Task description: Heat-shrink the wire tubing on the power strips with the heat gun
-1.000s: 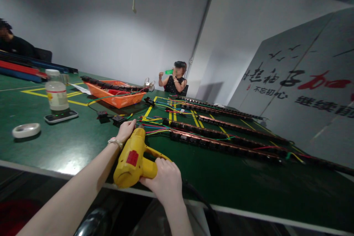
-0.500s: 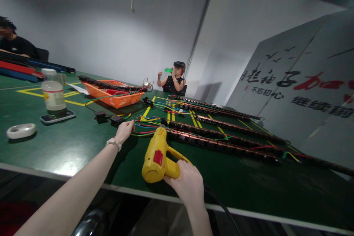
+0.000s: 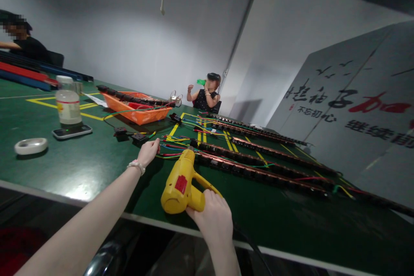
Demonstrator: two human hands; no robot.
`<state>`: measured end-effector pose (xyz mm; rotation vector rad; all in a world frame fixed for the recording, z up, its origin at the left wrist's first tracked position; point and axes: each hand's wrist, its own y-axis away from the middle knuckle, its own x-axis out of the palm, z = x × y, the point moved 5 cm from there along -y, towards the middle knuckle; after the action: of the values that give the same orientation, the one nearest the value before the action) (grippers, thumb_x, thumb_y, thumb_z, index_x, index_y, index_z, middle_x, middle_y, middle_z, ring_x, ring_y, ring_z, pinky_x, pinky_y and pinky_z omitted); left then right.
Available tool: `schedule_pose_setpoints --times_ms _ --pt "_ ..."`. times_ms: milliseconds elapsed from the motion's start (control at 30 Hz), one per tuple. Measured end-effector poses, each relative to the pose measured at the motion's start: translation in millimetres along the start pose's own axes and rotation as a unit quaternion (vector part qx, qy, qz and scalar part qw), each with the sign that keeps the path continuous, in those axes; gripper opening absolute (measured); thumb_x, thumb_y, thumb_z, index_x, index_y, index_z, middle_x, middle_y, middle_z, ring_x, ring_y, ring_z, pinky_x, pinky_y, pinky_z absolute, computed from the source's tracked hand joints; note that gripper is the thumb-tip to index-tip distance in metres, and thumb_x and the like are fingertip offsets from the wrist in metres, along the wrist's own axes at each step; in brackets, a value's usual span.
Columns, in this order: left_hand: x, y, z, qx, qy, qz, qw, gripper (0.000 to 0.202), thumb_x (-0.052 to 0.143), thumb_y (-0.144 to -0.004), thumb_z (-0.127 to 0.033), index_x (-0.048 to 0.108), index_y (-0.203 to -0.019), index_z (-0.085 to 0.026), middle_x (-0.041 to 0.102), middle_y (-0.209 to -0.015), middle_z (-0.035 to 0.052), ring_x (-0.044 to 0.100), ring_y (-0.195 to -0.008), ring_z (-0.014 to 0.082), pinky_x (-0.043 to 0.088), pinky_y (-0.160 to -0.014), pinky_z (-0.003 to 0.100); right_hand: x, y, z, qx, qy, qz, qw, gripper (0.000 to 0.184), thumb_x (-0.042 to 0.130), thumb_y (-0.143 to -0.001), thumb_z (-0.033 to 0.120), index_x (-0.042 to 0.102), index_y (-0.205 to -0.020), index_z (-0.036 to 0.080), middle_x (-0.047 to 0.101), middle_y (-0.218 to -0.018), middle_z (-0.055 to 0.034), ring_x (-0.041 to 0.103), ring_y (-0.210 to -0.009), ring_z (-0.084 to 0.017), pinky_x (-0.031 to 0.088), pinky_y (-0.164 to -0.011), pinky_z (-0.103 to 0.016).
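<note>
My right hand (image 3: 211, 211) is wrapped round the handle of a yellow heat gun (image 3: 177, 183), its nozzle pointing away from me toward the wires. Left of the nozzle, my left hand (image 3: 149, 152) is closed, fingers pinched on coloured wires (image 3: 171, 155); the exact grip is partly hidden. These wires run to the near ends of long dark strips with copper-coloured bars (image 3: 233, 166). Just left of the fingers lie black connectors (image 3: 139, 138) with short yellow-green leads.
On the green table (image 3: 106, 172) stand an orange basket (image 3: 142, 115), a bottle (image 3: 68, 103), a phone (image 3: 73, 132) and a white tape roll (image 3: 31, 146). A seated person (image 3: 207, 97) holds something green across the table; another person (image 3: 29, 45) sits far left.
The view has shifted slightly, so most things sit a little further right. The heat gun and my right hand have moved slightly left. Both grips look the same.
</note>
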<state>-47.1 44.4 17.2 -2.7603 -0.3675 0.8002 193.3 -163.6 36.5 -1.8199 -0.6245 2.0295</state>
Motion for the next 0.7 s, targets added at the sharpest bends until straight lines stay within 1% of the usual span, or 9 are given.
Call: schedule_pose_setpoints --times_ms 133,233,367,400,467,500,567,633,700 --pt "0.3 0 1 -0.005 -0.003 0.002 1.0 0.055 0.027 -0.085 -0.052 0.054 -0.052 -0.018 0.063 -0.058 0.0068 0.056 -0.062 0.0196 0.035 -0.062 0.028 6 -1 18 -0.006 -0.005 -0.016 1.0 0.037 0.075 -0.061 0.046 0.054 -0.074 0.019 0.059 -0.072 -0.0024 0.058 -0.074 -0.023 0.04 -0.071 -0.034" --pt "0.1 0 1 0.0 0.005 -0.004 1.0 0.056 0.027 -0.086 -0.052 0.054 -0.051 -0.018 0.063 -0.058 0.0067 0.056 -0.061 0.0193 0.036 -0.062 0.028 10 -4 31 -0.008 -0.021 -0.028 0.999 0.04 0.077 -0.057 0.048 0.055 -0.073 0.018 0.059 -0.07 -0.002 0.057 -0.072 -0.022 0.041 -0.07 -0.035" --pt "-0.7 -1 3 -0.021 0.015 -0.006 1.0 0.055 0.031 -0.088 -0.049 0.058 -0.054 -0.015 0.062 -0.059 0.0076 0.058 -0.065 0.021 0.038 -0.062 0.029 15 -8 49 -0.023 -0.047 -0.037 0.998 0.043 0.078 -0.054 0.05 0.055 -0.073 0.018 0.059 -0.07 -0.0014 0.057 -0.07 -0.022 0.042 -0.068 -0.034" --pt "-1.1 -2 4 -0.028 0.021 -0.007 0.999 0.053 0.035 -0.089 -0.048 0.06 -0.058 -0.014 0.063 -0.062 0.0079 0.059 -0.068 0.022 0.04 -0.063 0.03 16 -8 54 -0.026 -0.052 -0.043 0.997 0.044 0.078 -0.053 0.051 0.055 -0.072 0.019 0.059 -0.07 -0.0014 0.057 -0.07 -0.022 0.042 -0.068 -0.034" --pt "-2.2 -4 5 -0.038 0.038 -0.011 0.999 0.042 0.044 -0.088 -0.045 0.065 -0.076 -0.011 0.065 -0.079 0.0072 0.06 -0.079 0.0225 0.045 -0.069 0.031 18 -9 62 -0.032 -0.06 -0.053 0.996 0.047 0.079 -0.051 0.053 0.055 -0.072 0.019 0.058 -0.07 -0.0015 0.056 -0.07 -0.022 0.043 -0.068 -0.035" --pt "-2.7 -5 5 -0.039 0.044 -0.013 0.998 0.037 0.048 -0.087 -0.043 0.064 -0.088 -0.01 0.064 -0.09 0.0065 0.06 -0.085 0.0224 0.048 -0.073 0.033 19 -9 65 -0.034 -0.062 -0.055 0.996 0.048 0.079 -0.05 0.054 0.055 -0.072 0.019 0.058 -0.07 -0.0015 0.056 -0.069 -0.022 0.043 -0.068 -0.035" --pt "-3.3 -6 4 -0.037 0.048 -0.014 0.998 0.035 0.053 -0.086 -0.04 0.059 -0.106 -0.012 0.06 -0.107 0.0052 0.058 -0.095 0.023 0.05 -0.08 0.038 20 -9 70 -0.038 -0.065 -0.058 0.995 0.05 0.079 -0.049 0.056 0.055 -0.072 0.019 0.058 -0.069 -0.0011 0.056 -0.069 -0.022 0.043 -0.067 -0.035" --pt "-3.6 -7 4 -0.033 0.05 -0.013 0.998 0.037 0.054 -0.086 -0.039 0.057 -0.112 -0.013 0.057 -0.113 0.0046 0.056 -0.099 0.0254 0.05 -0.083 0.041 22 -9 72 -0.043 -0.069 -0.059 0.995 0.05 0.078 -0.05 0.057 0.055 -0.072 0.019 0.058 -0.069 -0.0008 0.056 -0.068 -0.022 0.043 -0.066 -0.035" --pt "-3.8 -6 4 -0.028 0.051 -0.011 0.998 0.038 0.054 -0.085 -0.04 0.057 -0.111 -0.012 0.057 -0.113 0.0044 0.056 -0.1 0.0271 0.05 -0.084 0.041 22 -9 71 -0.046 -0.073 -0.063 0.994 0.05 0.078 -0.05 0.058 0.055 -0.072 0.019 0.058 -0.069 -0.0008 0.056 -0.068 -0.021 0.043 -0.066 -0.035"
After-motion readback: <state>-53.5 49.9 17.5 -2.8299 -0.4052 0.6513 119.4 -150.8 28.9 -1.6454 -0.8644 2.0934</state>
